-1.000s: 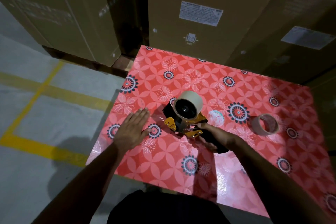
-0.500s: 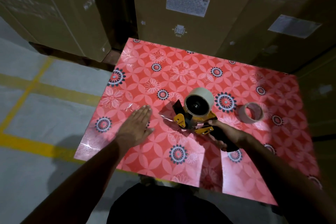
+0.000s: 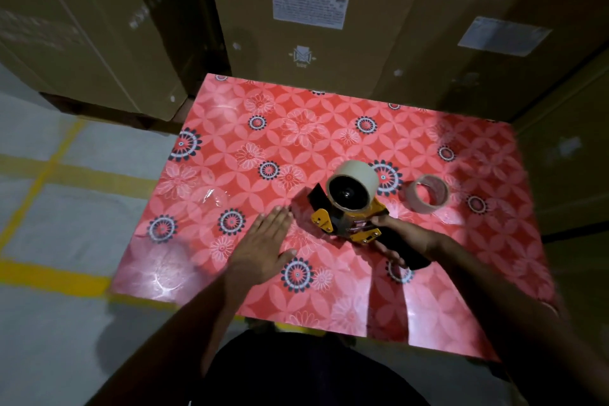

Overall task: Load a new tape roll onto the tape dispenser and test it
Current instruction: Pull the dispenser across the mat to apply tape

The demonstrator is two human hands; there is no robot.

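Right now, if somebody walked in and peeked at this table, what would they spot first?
Probably the bright red flower-patterned tablecloth covering the table in front of tall brown cardboard boxes. Near its middle stands a yellow and black tape dispenser carrying a fat beige tape roll, its handle gripped by the right hand, while the left hand lies flat beside it. A nearly empty cardboard tape ring rests just right of the dispenser.
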